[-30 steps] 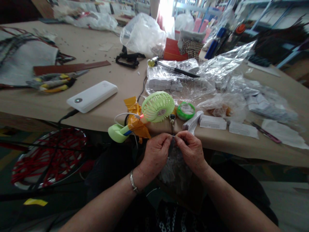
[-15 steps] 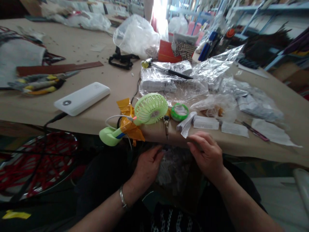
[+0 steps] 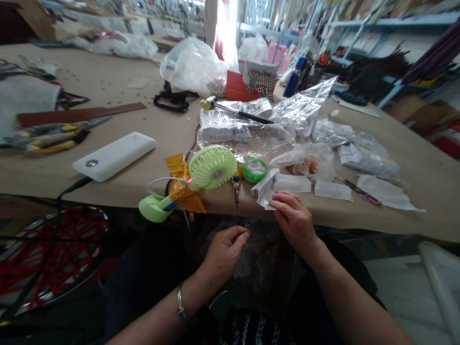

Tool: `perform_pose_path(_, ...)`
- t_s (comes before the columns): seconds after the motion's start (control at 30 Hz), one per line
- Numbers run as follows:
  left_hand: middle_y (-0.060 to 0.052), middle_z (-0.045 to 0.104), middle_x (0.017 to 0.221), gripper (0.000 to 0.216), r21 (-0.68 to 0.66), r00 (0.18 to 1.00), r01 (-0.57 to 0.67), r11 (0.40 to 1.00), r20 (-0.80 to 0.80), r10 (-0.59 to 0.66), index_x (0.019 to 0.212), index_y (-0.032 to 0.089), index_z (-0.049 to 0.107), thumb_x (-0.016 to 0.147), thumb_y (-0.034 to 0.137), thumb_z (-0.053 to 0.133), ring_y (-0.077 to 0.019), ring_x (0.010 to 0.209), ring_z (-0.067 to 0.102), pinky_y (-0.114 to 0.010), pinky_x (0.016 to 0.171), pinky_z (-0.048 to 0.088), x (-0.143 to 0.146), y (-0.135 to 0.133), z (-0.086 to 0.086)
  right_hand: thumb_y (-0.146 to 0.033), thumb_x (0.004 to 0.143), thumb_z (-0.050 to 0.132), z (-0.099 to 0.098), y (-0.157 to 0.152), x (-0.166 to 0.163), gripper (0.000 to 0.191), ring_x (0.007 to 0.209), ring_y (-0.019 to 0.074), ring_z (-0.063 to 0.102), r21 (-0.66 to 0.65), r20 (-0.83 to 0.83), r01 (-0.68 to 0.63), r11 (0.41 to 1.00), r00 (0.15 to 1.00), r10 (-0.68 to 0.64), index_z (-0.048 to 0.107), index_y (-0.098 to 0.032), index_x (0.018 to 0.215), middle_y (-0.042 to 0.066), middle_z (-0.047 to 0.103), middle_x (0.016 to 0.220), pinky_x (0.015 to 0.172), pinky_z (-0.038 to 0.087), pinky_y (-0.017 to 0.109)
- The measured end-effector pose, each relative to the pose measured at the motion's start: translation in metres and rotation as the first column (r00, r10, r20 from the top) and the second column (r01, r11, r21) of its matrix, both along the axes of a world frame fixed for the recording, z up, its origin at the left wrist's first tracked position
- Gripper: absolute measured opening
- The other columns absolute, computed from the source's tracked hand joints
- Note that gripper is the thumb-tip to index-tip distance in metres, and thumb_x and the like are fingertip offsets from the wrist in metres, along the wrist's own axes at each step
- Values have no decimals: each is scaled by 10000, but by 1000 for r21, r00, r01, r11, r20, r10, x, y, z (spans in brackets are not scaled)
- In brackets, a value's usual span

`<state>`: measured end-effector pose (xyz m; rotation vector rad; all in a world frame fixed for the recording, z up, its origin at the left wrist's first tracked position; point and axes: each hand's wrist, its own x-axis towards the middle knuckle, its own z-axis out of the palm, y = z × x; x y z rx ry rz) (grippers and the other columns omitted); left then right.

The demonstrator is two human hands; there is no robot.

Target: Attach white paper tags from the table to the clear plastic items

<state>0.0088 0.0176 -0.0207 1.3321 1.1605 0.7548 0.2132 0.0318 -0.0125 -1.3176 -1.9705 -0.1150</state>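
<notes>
Head view: white label bundle (image 3: 266, 189), lying crosswise just beyond the hands, was touched by the nearer right hand (image 3: 293, 221), grip undeterminable; left hand (image 3: 226, 245) was loosely curled, apparently empty.

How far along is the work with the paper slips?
Done: hard to judge; a bag of white pieces lies in the lap under the left hand. In hand: the right hand touches loose slips at the table edge. Left: bagged bundles of slips sit on the table.
</notes>
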Motion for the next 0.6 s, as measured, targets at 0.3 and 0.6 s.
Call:
perform_pose_path(0.3,-45,645,764,205,-577,695,247,779,666,272,869,128,625,756,296,656,-110,615,591,-246,609,490,33,-2,33,-147,824,546,10,-48,-15,220,1120,240,524,10,10,-177,984,984,177,654,-255,982,55,660,1024,914,485,442)
perform_pose_path(0.6,-48,646,647,86,-613,810,115,782,513,283,854,104,606,812,162,557,-123,536,606,-244,553,494,41,-5,28,-353,851,539,22,-24,7,423,1168,289,464,-61,139,53,997,989,-44,515,-167,1230,131,583,1166,977,415,472)
